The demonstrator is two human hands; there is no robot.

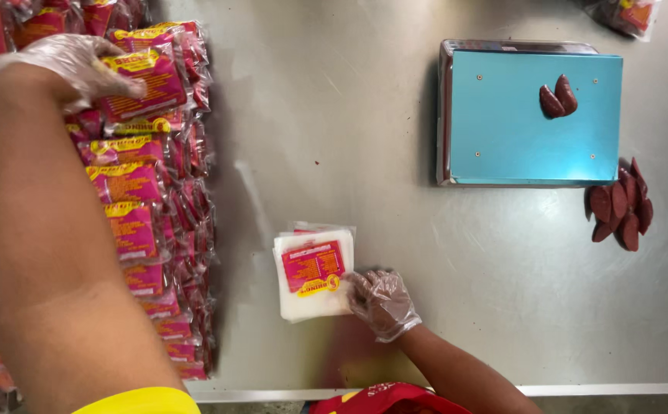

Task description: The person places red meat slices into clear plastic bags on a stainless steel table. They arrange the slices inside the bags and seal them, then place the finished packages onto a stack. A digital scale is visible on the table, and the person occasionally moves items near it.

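My left hand (65,61), in a clear plastic glove, reaches to the far left and grips a filled pink-and-yellow packet (150,80) lying on top of a pile of similar packets (146,230). My right hand (384,303), also gloved, is near the table's front edge. Its fingertips pinch the right edge of the top bag in a small stack of empty white bags with pink labels (315,272). A scale with a blue platform (533,146) stands at the back right, and two dark red sausage slices (558,100) lie on it.
Several more dark red slices (621,207) lie in a heap on the steel table (334,138), just right of the scale. Another filled packet (629,15) shows at the top right corner. The table's front edge (579,389) runs along the bottom.
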